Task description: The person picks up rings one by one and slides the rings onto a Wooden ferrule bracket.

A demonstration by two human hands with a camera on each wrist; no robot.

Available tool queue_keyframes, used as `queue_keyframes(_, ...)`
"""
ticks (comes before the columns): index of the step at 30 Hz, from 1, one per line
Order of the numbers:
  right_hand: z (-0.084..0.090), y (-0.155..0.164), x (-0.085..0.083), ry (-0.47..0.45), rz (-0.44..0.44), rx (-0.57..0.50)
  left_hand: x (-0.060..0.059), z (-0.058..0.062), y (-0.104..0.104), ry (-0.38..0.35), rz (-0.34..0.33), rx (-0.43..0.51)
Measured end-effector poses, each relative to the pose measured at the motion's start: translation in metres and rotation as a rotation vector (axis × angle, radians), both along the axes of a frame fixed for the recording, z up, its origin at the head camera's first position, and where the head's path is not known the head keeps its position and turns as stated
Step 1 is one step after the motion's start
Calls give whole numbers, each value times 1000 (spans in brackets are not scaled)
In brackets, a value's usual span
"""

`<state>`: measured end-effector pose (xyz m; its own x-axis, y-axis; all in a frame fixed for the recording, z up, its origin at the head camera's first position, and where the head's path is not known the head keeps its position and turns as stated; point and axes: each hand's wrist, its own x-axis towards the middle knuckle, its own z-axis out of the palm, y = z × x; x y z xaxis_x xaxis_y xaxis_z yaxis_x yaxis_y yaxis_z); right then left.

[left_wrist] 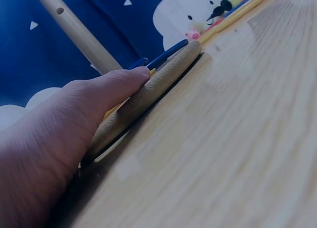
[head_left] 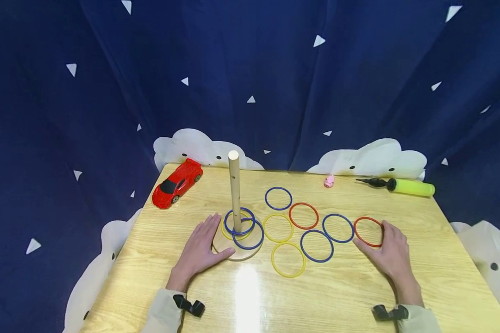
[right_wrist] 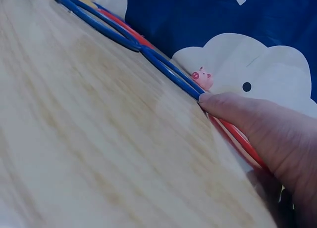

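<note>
Wooden round peg base point(head_left: 238, 252) mid-tabletop, left hand point(head_left: 200, 249) flat against its rim, fingers straight | right hand point(head_left: 389, 252) fingers pressing red plastic ring point(head_left: 368, 231) right of base, nothing gripped | risk: ring skids, flat fingers get no pinch

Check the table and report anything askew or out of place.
Nothing is spilled or damaged. One blue ring on the wooden peg stand's round base sits off-centre, overhanging the rim. The left hand rests against that base; the right hand touches a red ring.

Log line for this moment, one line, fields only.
left hand: open, touching peg base | right hand: open, fingers on red ring | peg: upright, rings around it | table: loose rings
</note>
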<state>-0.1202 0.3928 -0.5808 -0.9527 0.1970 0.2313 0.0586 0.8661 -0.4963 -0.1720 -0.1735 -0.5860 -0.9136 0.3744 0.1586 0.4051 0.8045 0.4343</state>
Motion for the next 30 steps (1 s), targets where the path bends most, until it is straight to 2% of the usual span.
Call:
queue_keyframes(9, -2, -2, 0, -6, -41, 25, 2, -1, -2, 0, 8, 8)
queue_keyframes(15, -8, -1, 0, -4, -51, 3, 6, 0, -3, 20, 5, 16)
queue_keyframes(23, -4, -3, -3, 5, -79, -11, 6, 2, -4, 22, 16, 18)
queue_keyframes(30, -1, -5, 1, 29, -123, -45, 3, 2, -2, 37, -2, 20)
